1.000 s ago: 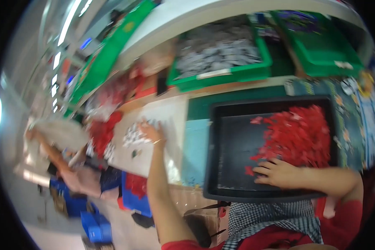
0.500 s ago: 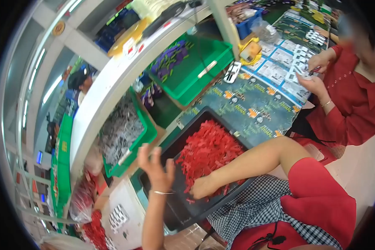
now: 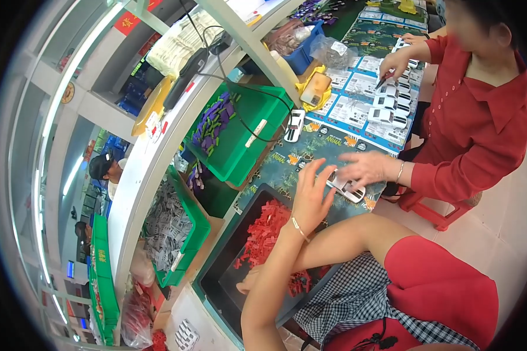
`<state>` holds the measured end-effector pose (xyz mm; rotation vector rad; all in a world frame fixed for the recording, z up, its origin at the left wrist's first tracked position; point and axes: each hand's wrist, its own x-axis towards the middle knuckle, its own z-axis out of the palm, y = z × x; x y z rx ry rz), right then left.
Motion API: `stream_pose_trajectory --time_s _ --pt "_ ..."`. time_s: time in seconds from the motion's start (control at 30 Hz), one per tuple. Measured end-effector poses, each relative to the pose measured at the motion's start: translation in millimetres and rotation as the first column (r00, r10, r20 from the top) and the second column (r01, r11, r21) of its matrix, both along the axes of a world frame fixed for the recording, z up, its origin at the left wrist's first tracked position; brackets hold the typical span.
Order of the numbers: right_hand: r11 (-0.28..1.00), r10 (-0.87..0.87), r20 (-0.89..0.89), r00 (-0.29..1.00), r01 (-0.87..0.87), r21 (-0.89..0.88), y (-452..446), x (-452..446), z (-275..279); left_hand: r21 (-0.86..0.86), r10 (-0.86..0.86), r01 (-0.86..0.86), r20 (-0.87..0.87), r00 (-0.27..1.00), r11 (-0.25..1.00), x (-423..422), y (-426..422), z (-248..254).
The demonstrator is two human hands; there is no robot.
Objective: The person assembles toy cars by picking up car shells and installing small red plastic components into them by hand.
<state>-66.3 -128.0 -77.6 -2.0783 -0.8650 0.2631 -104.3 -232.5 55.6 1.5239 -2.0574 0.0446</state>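
My left hand [image 3: 314, 196] is raised with its fingers apart, beside a white toy car body [image 3: 348, 188] on the patterned table cover. A co-worker's hand [image 3: 366, 168] is over the same car body. My left forearm crosses above my right arm. Low in the black tray [image 3: 214, 266], my right hand [image 3: 249, 281] rests at the left side of the red plastic pieces [image 3: 262, 234]. The left forearm hides part of it, so its grip cannot be made out.
Green bins hold grey pieces [image 3: 167, 225] and purple-green pieces [image 3: 214, 126]. Another white car body [image 3: 294, 126] lies near a phone [image 3: 317, 89] on yellow cloth. White car bodies [image 3: 386, 108] stand before the co-worker in red [image 3: 474, 117]. Small white parts [image 3: 186, 334] lie at lower left.
The view has swung right. My left hand has gone from the small white parts, across the tray, to the car body by the co-worker. My right hand stays in the tray.
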Motion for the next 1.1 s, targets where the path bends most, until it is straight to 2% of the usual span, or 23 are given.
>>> stream_pose_trajectory --time_s 0.07,0.13,0.17,0.2,0.27,0.33,0.4,0.43,0.47,0.53,0.57,0.6,0.67,0.7,0.73,0.77,0.8,0.9,0.97,1.0,1.07,1.1 --pt "0.997 -0.044 0.006 0.999 0.044 -0.061 -21 -5 7 0.074 -0.146 0.145 0.012 0.989 0.987 9 -16 -24" --pt "0.979 -0.111 0.008 0.994 0.110 -0.174 -65 -14 16 0.253 -0.366 0.347 0.031 0.930 0.903 32 -37 -80" --pt "0.962 -0.146 0.011 0.989 0.144 -0.230 -88 -19 22 0.278 -0.390 0.367 0.032 0.920 0.888 27 -41 -90" --pt "0.944 -0.176 0.016 0.984 0.174 -0.280 -107 -24 29 0.313 -0.358 0.316 0.084 0.930 0.896 19 -40 -96" --pt "0.908 -0.221 0.033 0.975 0.218 -0.358 -134 -29 44 0.426 -0.380 0.285 0.155 0.912 0.858 2 -38 -76" --pt "0.877 -0.249 0.049 0.967 0.247 -0.413 -149 -32 55 0.408 -0.392 0.296 0.175 0.903 0.864 3 -44 -86" --pt "0.847 -0.268 0.060 0.961 0.265 -0.461 -158 -36 64 0.492 -0.413 0.270 0.209 0.886 0.828 4 -52 -87" --pt "0.834 -0.271 0.062 0.960 0.267 -0.483 -159 -38 68 0.439 -0.361 0.245 0.203 0.910 0.865 4 -50 -84" --pt "0.822 -0.270 0.065 0.961 0.265 -0.504 -159 -39 71 0.385 -0.314 0.275 0.042 0.948 0.881 4 -50 -80" --pt "0.807 -0.259 0.075 0.963 0.258 -0.532 -154 -37 77 0.219 -0.204 0.265 -0.266 0.942 0.939 5 -44 -64" --pt "0.807 -0.246 0.080 0.966 0.250 -0.535 -146 -34 78 0.228 -0.074 0.240 -0.561 0.825 0.944 6 -37 -51" --pt "0.816 -0.232 0.079 0.969 0.239 -0.526 -133 -31 77 0.251 0.077 0.207 -0.790 0.608 0.946 6 -26 -36" --pt "0.841 -0.192 0.068 0.979 0.200 -0.503 -102 -25 70 0.079 0.056 0.060 -0.945 0.321 0.995 10 0 -1" --pt "0.855 -0.161 0.059 0.985 0.169 -0.490 -84 -22 65 0.023 0.039 -0.046 -0.928 0.372 0.999 18 18 15" --pt "0.868 -0.122 0.051 0.991 0.131 -0.478 -64 -15 60 -0.074 -0.055 -0.103 -0.982 0.183 0.992 30 32 20" --pt "0.875 -0.080 0.051 0.995 0.095 -0.475 -46 -8 57 -0.203 -0.186 -0.077 -0.964 0.188 0.976 38 53 34" --pt "0.877 -0.039 0.056 0.998 0.061 -0.477 -30 -3 56 -0.226 -0.193 -0.149 -0.959 0.209 0.963 47 76 43" --pt "0.860 0.048 0.087 0.995 0.003 -0.509 4 18 60 -0.302 -0.283 -0.308 -0.953 0.105 0.902 81 146 39" --pt "0.873 0.051 0.222 0.974 0.065 -0.483 1 22 55 -0.280 -0.311 -0.414 -0.950 -0.008 0.866 104 192 24" --pt "0.875 0.073 0.226 0.971 0.047 -0.482 0 23 53 -0.255 -0.301 -0.473 -0.953 -0.024 0.844 110 211 17" --pt "0.940 -0.020 0.172 0.985 0.077 -0.333 -2 24 50 -0.187 -0.272 -0.583 -0.960 -0.061 0.790 124 243 -8" --pt "0.941 0.001 0.172 0.985 0.058 -0.335 -2 21 50 -0.195 -0.281 -0.557 -0.957 -0.072 0.807 135 257 -24"
